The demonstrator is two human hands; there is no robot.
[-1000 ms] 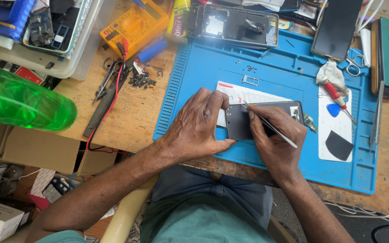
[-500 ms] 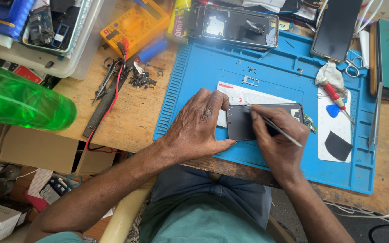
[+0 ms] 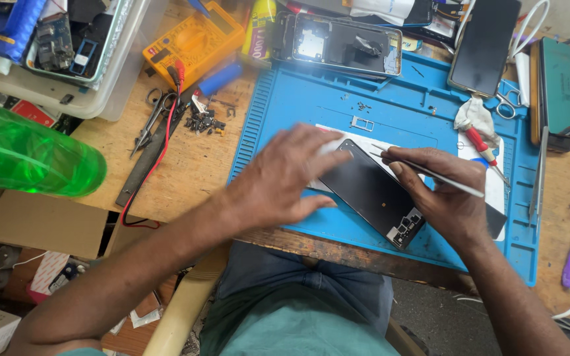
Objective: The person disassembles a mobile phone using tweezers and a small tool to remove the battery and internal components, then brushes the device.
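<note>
A dark phone body [image 3: 374, 194] lies slanted on the blue work mat [image 3: 311, 105], with its exposed circuit end toward the mat's near edge. My left hand [image 3: 285, 175] rests with spread fingers on the phone's upper left end, blurred by motion. My right hand [image 3: 440, 194] sits at the phone's right side and pinches thin metal tweezers [image 3: 430, 173], whose tip points left over the phone's top edge. A white sheet lies under the phone.
On the mat's far side lie an opened phone frame [image 3: 338, 41], a black phone [image 3: 484, 45], a red screwdriver [image 3: 481, 145], scissors and small screws. A yellow multimeter [image 3: 192, 39], pliers, a green bottle [image 3: 24, 155] and a parts bin sit to the left.
The phone has been turned from lying level to a slant. My left hand has shifted and opened out over it. My right hand keeps the tweezers.
</note>
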